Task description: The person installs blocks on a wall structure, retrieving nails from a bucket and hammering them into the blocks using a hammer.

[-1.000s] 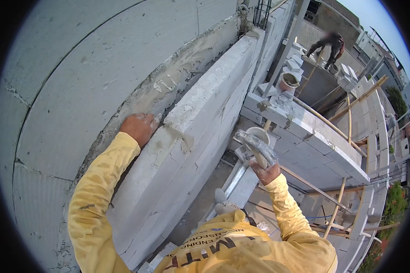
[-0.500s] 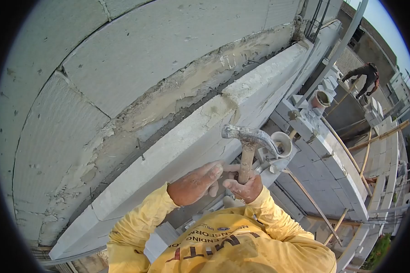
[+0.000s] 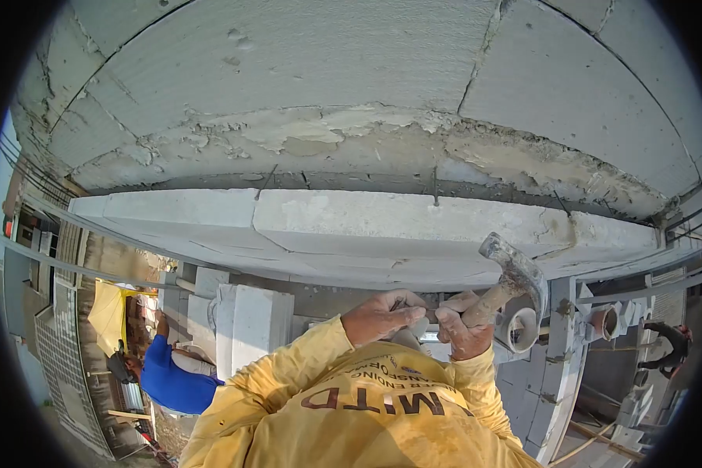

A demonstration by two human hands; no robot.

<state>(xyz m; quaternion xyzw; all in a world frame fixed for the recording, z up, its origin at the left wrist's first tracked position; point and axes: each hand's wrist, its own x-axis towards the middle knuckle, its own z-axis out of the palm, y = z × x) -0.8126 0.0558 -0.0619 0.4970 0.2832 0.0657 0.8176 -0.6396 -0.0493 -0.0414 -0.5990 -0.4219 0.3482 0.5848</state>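
Note:
My right hand (image 3: 466,331) is wrapped round the wooden handle of a hammer (image 3: 515,274), its dusty metal head raised to the right. Close beside it, in front of my chest, my left hand (image 3: 384,317) is closed, fingertips pinched together; anything between them is too small to name. Beyond both hands runs a low wall of pale blocks (image 3: 366,222), with thin metal pieces sticking up at its back edge. A mortar-smeared strip (image 3: 304,144) lies behind it, at the foot of a taller block wall (image 3: 327,62).
A person in blue (image 3: 175,382) is at the lower left, near a yellow umbrella (image 3: 109,313) and stacked blocks (image 3: 249,327). A round white container (image 3: 519,329) is beside the hammer. Another bucket (image 3: 603,321) and a person in dark clothes (image 3: 667,347) are at the right.
My left hand has come off the gap behind the low wall and moved next to my right hand. The view has swung left, bringing the person in blue into sight.

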